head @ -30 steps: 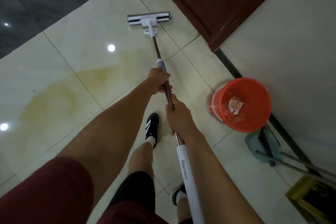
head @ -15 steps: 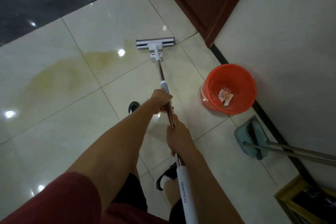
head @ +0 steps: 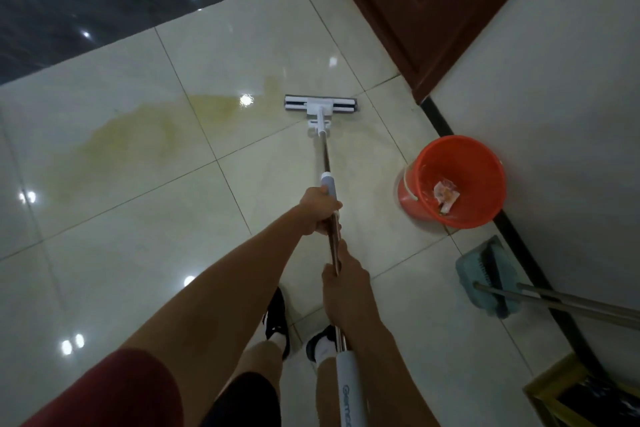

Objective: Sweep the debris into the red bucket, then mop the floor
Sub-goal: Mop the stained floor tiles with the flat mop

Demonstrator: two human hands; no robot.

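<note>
mopping | our left hand [head: 320,208] and right hand [head: 343,282] grip the mop handle [head: 330,229] staggered for leverage | mop head [head: 321,105] flat beside yellow stain [head: 138,128] | red bucket [head: 453,180] near wall, debris [head: 445,196] inside

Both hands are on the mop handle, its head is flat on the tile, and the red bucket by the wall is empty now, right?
Not empty. The head view shows crumpled debris lying in the red bucket. The rest holds: left hand and right hand grip the mop handle, mop head flat on the tile.

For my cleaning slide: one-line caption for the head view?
Both hands, left hand and right hand, grip the mop beside a yellow stain, near the red bucket.
</note>
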